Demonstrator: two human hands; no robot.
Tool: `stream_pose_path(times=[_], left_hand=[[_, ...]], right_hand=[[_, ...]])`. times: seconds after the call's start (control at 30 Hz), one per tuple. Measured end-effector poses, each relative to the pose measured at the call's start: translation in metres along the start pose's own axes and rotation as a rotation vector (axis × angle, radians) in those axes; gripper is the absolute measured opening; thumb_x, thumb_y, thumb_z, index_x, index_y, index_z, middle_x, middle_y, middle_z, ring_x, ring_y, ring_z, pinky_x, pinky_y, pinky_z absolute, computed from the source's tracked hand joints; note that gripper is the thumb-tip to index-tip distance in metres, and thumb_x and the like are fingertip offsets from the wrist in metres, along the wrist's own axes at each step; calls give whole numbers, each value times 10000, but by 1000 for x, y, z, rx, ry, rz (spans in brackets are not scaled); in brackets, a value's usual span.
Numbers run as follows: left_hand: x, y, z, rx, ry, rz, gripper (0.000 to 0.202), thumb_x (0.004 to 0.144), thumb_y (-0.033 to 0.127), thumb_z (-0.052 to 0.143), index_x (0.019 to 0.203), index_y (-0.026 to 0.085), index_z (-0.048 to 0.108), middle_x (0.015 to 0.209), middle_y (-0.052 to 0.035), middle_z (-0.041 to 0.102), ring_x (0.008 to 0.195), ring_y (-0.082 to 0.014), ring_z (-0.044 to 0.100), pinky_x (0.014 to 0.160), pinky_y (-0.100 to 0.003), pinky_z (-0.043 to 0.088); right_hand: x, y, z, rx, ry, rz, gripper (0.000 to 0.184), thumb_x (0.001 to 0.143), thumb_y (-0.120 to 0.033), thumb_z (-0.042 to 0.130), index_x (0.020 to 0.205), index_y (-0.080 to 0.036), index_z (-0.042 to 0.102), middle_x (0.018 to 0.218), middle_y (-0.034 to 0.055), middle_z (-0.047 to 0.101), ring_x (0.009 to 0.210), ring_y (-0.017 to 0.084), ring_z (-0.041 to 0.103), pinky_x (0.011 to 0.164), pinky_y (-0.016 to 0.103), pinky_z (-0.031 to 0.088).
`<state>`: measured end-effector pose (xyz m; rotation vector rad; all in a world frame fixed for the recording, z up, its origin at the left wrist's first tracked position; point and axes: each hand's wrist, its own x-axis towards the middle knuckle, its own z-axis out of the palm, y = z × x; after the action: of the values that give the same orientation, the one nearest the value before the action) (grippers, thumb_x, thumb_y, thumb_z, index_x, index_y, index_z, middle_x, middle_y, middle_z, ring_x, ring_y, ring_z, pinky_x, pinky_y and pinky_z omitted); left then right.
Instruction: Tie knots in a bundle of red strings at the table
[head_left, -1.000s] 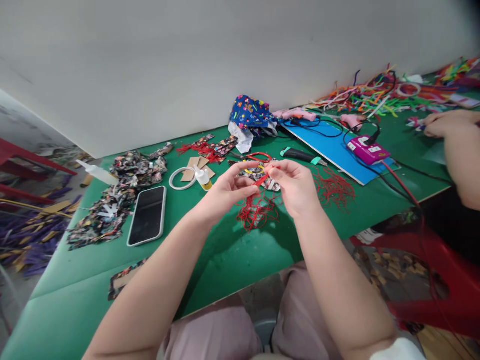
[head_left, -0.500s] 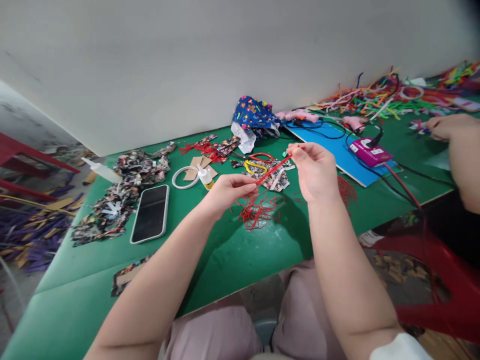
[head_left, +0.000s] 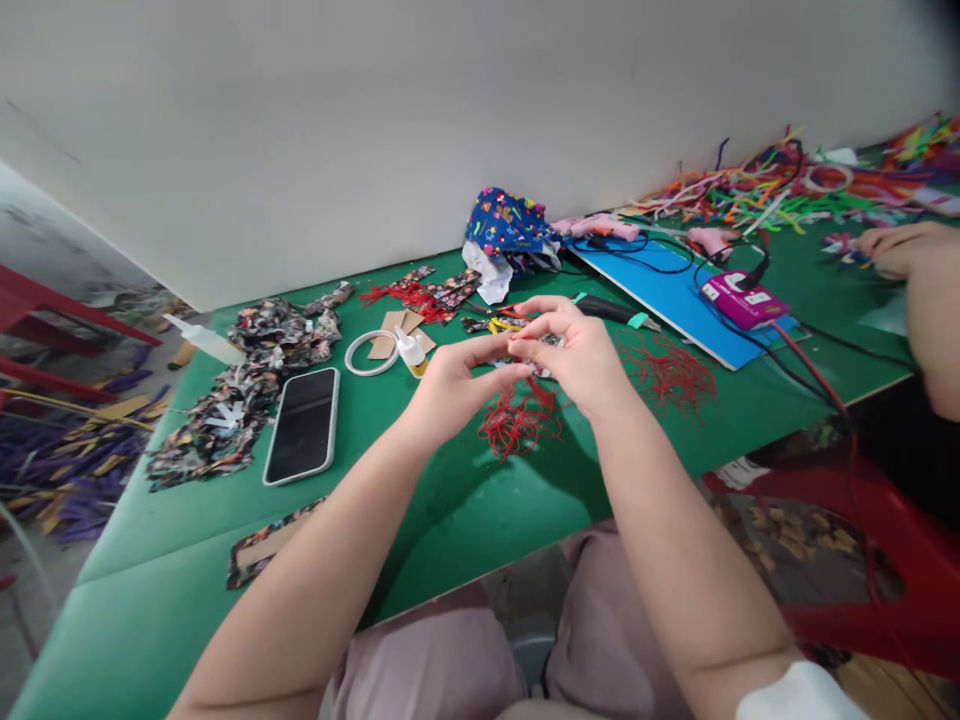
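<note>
My left hand (head_left: 461, 385) and my right hand (head_left: 570, 350) meet above the table, fingertips almost touching. Between them they pinch a red cord (head_left: 538, 392), mostly hidden by the fingers, with part hanging below. Under the hands lies a tangle of red cord (head_left: 517, 425). Behind the fingers, partly covered, are scissors with red and yellow handles (head_left: 504, 324) and patterned fabric pieces. Just beyond my right hand rests a tool with a black and teal handle (head_left: 611, 312). To the left of my left hand stands a small glue bottle (head_left: 411, 350).
A phone (head_left: 302, 425), a white ring (head_left: 371, 354) and heaped floral fabric (head_left: 217, 420) lie on the left. Another red cord tangle (head_left: 675, 375), a blue board (head_left: 664, 290) and a magenta power box (head_left: 742, 298) are on the right. A co-worker's hand (head_left: 904, 250) works at far right.
My hands were apart with red cord stretched taut between them. Now my right hand has moved left and down to meet my left, uncovering the black and teal tool.
</note>
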<state>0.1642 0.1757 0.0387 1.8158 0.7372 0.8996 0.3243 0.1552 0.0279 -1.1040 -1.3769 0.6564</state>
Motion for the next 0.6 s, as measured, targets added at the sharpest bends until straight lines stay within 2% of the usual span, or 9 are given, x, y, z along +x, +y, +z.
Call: stream_pose_path(times=[0.1, 0.2, 0.27, 0.37, 0.47, 0.6], left_hand=[[-2, 4, -1, -35, 55, -49, 201, 719, 299, 717, 886, 189, 737, 847, -14, 742, 748, -149, 656, 701, -257, 511], [-2, 2, -4, -93, 50, -125, 154, 703, 301, 724, 799, 183, 747, 656, 8, 706, 519, -93, 561, 516, -225, 445], [-1, 1, -5, -107, 55, -130, 138, 700, 296, 725, 776, 183, 749, 643, 8, 700, 521, -89, 555, 522, -225, 439], [-1, 0, -6, -102, 71, -113, 110, 713, 283, 713, 750, 187, 749, 733, -9, 729, 665, -117, 622, 660, -244, 480], [0, 1, -5, -110, 46, -145, 128, 733, 293, 693, 766, 183, 750, 771, -24, 739, 738, -141, 646, 736, -271, 491], [1, -2, -3, -66, -2, -188, 168, 753, 329, 674, 764, 176, 742, 769, -31, 736, 717, -141, 640, 715, -266, 485]], right_hand=[[-3, -3, 7, 48, -37, -1, 44, 690, -254, 738, 671, -237, 703, 1020, 19, 608, 1053, 197, 564, 1001, 442, 393], [-4, -3, 12, 162, -45, 3, 69, 690, -254, 737, 667, -224, 679, 971, 11, 627, 1025, 180, 579, 976, 412, 421], [-4, -3, 14, 256, -58, 34, 96, 700, -269, 730, 664, -217, 658, 907, 2, 654, 985, 167, 599, 958, 394, 439], [-5, -4, 17, 364, -49, 110, 119, 711, -287, 723, 677, -212, 637, 806, -8, 687, 887, 150, 636, 891, 360, 481], [-6, -7, 19, 438, -2, 151, 131, 731, -287, 708, 695, -209, 609, 720, -16, 699, 777, 139, 660, 769, 322, 523], [-6, -7, 18, 464, 79, 121, 139, 770, -287, 673, 714, -206, 575, 618, -36, 674, 660, 123, 665, 678, 283, 532]])
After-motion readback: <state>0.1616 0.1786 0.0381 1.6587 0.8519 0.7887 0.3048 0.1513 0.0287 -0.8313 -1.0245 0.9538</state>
